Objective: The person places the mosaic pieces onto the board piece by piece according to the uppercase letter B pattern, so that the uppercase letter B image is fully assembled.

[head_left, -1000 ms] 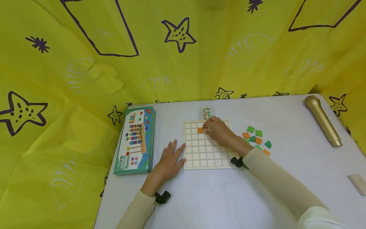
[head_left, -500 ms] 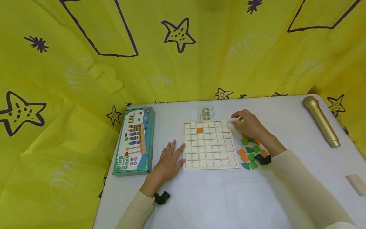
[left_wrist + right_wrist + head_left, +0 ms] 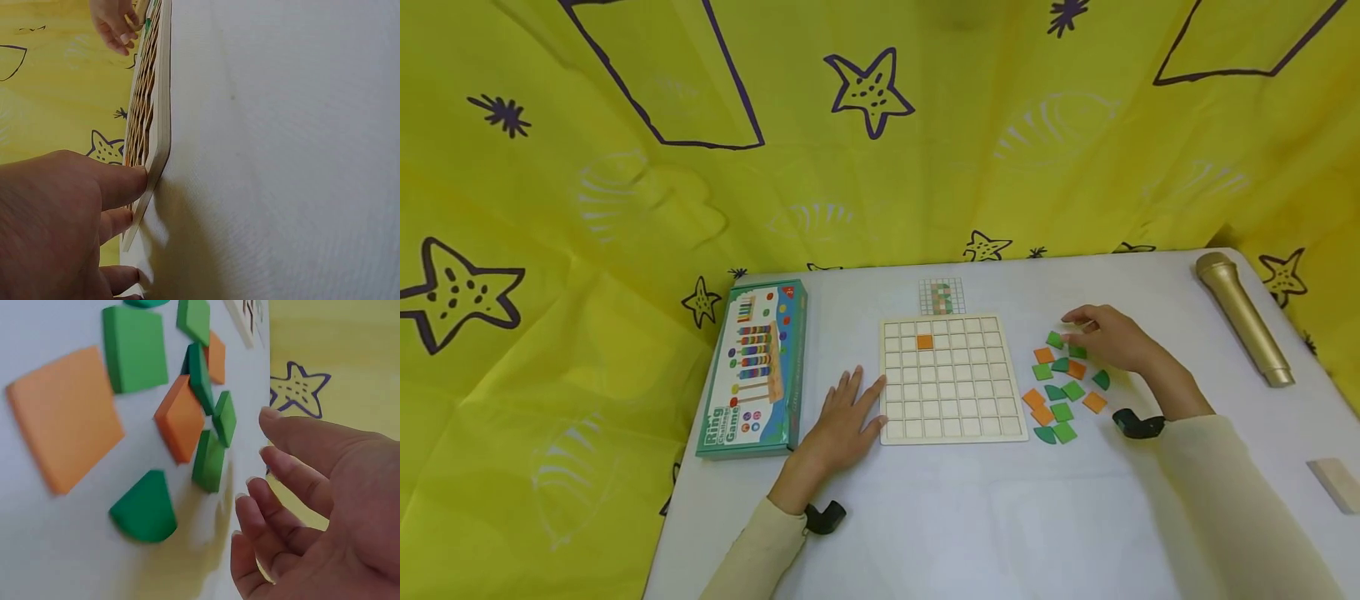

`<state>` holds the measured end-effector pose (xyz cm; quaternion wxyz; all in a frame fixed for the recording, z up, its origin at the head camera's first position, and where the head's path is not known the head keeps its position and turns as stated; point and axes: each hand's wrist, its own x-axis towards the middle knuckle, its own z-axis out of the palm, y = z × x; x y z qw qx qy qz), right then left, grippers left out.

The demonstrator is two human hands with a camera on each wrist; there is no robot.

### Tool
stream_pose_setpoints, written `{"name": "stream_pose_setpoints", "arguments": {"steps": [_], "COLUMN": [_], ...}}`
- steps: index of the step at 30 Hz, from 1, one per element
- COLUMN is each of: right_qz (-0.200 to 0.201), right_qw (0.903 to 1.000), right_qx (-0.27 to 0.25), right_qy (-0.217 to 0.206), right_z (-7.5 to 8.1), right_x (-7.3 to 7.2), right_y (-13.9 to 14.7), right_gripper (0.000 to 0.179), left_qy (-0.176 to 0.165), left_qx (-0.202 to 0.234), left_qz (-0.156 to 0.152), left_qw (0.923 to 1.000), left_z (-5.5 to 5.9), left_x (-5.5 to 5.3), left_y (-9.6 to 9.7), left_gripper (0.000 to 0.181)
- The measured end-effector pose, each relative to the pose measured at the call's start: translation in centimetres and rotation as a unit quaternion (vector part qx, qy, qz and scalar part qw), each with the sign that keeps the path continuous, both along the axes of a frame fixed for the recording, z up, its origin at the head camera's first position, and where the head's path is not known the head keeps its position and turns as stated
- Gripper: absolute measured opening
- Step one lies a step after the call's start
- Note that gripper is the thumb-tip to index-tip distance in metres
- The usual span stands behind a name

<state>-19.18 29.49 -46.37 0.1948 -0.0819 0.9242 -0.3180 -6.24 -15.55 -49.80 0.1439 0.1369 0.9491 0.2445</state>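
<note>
Left hand (image 3: 841, 428): spread, touching grid board (image 3: 952, 391), holding nothing
Right hand (image 3: 1111, 338): loosely curved, empty, over tiles (image 3: 1062, 412)
Orange tile (image 3: 925, 342): between hands

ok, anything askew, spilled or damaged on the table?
Nothing looks spilled or damaged. Slightly odd: right of the board, a dark green piece looks tilted, seemingly resting on the edge of an orange square.

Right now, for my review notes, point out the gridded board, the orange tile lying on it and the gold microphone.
Gridded board (image 3: 947, 391): head view, on a bare cell near its middle.
Orange tile (image 3: 925, 342): head view, middle of its top face.
Gold microphone (image 3: 1245, 320): head view, on its handle.
</note>
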Motion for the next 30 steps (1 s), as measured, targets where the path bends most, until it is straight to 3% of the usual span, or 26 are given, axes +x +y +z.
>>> {"name": "stream_pose_setpoints", "arguments": {"steps": [11,21,30], "right_qz": [0.01,-0.001,-0.008], "right_qw": [0.9996,0.9999,0.9995], "right_qx": [-0.019,-0.014,-0.031], "right_qy": [-0.016,-0.001,-0.004], "right_z": [-1.8,-3.0,-3.2], "right_x": [1.3,1.5,1.9], "right_y": [3.3,3.3,2.9], "right_gripper": [0.053,0.044,0.052], "left_qy": [-0.005,-0.009,-0.005], "left_qx": [-0.002,-0.005,-0.006], "left_qz": [-0.001,0.006,0.005], "left_qw": [1.0,0.9999,1.0], "left_z": [-0.2,-0.1,-0.2], "left_x": [-0.1,-0.1,0.0], "left_y": [0.0,0.0,0.1], "left_gripper": [0.062,0.062,0.062]}}
